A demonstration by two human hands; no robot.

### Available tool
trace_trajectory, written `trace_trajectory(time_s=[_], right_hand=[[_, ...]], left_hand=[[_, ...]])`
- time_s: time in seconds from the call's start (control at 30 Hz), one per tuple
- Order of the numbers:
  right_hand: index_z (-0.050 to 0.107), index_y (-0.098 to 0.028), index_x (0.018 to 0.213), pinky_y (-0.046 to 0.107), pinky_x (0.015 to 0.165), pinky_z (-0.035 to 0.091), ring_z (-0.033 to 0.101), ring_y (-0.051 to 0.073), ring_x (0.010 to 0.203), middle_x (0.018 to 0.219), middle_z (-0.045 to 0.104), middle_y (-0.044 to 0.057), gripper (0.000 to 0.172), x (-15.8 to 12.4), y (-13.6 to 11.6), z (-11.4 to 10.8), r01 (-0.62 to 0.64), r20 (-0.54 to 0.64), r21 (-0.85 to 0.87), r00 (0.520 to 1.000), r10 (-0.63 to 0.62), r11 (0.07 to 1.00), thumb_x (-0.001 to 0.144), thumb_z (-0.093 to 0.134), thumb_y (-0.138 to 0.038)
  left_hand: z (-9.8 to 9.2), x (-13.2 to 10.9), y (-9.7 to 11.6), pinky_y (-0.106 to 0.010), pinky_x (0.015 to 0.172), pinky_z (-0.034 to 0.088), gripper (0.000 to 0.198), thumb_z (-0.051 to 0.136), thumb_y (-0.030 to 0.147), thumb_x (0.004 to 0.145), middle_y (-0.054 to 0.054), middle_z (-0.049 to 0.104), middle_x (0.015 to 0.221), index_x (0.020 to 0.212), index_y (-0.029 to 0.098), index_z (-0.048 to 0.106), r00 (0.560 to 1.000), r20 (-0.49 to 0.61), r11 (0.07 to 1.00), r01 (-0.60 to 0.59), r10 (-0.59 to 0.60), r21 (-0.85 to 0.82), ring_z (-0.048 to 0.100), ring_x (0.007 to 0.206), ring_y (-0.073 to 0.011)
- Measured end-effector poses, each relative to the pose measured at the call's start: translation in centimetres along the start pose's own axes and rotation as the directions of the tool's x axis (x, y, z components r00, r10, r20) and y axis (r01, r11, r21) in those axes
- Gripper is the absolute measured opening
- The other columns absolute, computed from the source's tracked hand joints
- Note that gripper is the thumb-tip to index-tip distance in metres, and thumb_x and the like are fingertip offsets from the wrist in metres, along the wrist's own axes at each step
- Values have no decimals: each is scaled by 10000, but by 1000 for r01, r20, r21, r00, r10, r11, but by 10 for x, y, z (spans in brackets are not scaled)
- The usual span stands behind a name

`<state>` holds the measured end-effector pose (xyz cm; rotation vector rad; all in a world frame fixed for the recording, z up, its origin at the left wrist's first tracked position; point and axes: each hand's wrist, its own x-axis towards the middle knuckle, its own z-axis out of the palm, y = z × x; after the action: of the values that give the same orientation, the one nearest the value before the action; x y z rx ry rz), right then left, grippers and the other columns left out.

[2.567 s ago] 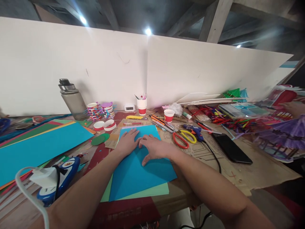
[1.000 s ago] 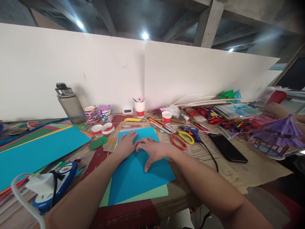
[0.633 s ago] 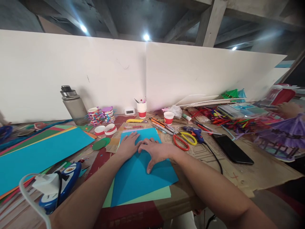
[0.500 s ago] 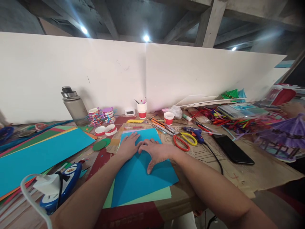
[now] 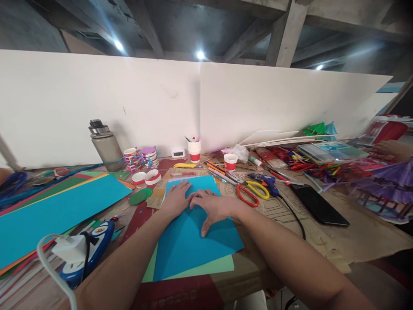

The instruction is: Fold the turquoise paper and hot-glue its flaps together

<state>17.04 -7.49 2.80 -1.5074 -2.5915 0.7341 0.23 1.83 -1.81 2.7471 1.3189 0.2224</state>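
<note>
A blue sheet of paper (image 5: 193, 254) lies in front of me, on top of a light green sheet (image 5: 216, 265) that shows along its lower edge. My left hand (image 5: 177, 198) rests flat on the upper left of the blue paper, fingers stretched forward. Close beside it, my right hand (image 5: 214, 206) presses on the same paper with its fingers spread and the thumb pointing down toward me. The fingertips of the two hands nearly meet. Green paper discs (image 5: 138, 196) and cut red-and-white cup rings (image 5: 152, 177) sit left of the paper.
Scissors (image 5: 250, 193), a glue gun (image 5: 269, 184) and a black phone (image 5: 319, 204) lie on the right. Coloured sheets (image 5: 71, 206), a power strip (image 5: 90, 249) and a bottle (image 5: 108, 148) stand left. A paper cup (image 5: 230, 162) is behind. Another person's hand (image 5: 392, 150) shows far right.
The whole view has shifted slightly, so things appear a little further right and lower. Both hands keep their places on the blue paper.
</note>
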Motion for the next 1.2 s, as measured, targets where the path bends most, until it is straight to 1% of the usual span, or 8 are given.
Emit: trace_trajectory(time_s=[0.23,0.37,0.73,0.97,1.1,1.2], right_hand=[[503,-267,1225,531,959,352,346,385,1187,1341,361,83,822,0,-2,-1,-19,14,-14,1000,19,1000,530,790,-599],[505,-273,1219,533,959,352,348,383,1186,1334,360,76,808,1,0,0,-6,9,-13,1000,6,1000,535,786,-599],[513,-294,1217,544,958,345,341,381,1182,1312,369,70,814,1,0,0,-21,2,14,1000,21,1000,512,803,-580],[505,-281,1220,536,943,360,356,374,1157,1310,368,71,823,1,0,0,-10,4,-2,1000,10,1000,522,782,-616],[501,-291,1225,540,939,361,353,382,1169,1322,366,74,833,1,0,1,-3,2,-11,1000,3,1000,522,768,-649],[518,-286,1210,524,927,372,374,363,1144,1293,391,78,770,1,-1,3,-8,-33,-6,999,8,1000,578,725,-673]], left_hand=[[-1,0,1,-443,1150,220,561,310,423,937,-76,334,1521,1409,151,444,1000,3,1000,0,0,7,279,1416,-239],[-3,-1,2,-433,1152,212,565,309,423,936,-69,325,1526,1416,154,434,1000,17,1000,12,-12,16,268,1420,-231],[1,1,-1,-447,1145,230,555,315,436,935,-75,351,1514,1398,166,458,1000,-14,1000,-6,6,-1,288,1412,-242],[0,1,0,-441,1148,220,559,313,429,937,-77,335,1521,1409,158,442,1000,3,1000,4,-4,10,272,1418,-236],[0,1,-1,-445,1146,226,551,323,427,931,-78,346,1515,1397,166,460,1000,-7,1000,0,0,-6,285,1413,-243],[0,1,-2,-444,1145,227,549,318,423,930,-76,341,1518,1401,176,454,1000,-7,1000,-3,3,-9,284,1413,-242]])
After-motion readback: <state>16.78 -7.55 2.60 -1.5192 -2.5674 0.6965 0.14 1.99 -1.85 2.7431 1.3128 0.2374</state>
